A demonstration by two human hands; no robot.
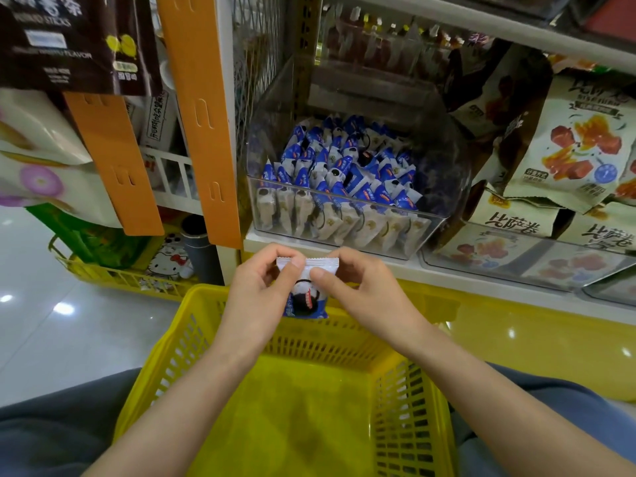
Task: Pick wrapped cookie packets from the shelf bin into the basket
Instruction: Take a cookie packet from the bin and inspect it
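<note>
Blue-white cookie packet (pixel 305 295) above yellow basket (pixel 192 315)

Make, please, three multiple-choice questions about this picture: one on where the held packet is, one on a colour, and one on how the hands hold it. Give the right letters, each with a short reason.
1. Where is the cookie packet that is out of the clear bin?
A. On the floor.
B. Above the far rim of the basket.
C. On the top shelf.

2. What colour is the basket?
A. Yellow.
B. Black.
C. White.

3. How do the left hand and the right hand stand to the packet?
A. Neither touches it.
B. Only the left touches it.
C. Both pinch its crimped top edge.

Answers:
1 B: the packet hangs over the basket's far rim, below the bin.
2 A: its mesh walls and floor are yellow.
3 C: a thumb and fingers of each hand close on the white top edge.
</note>
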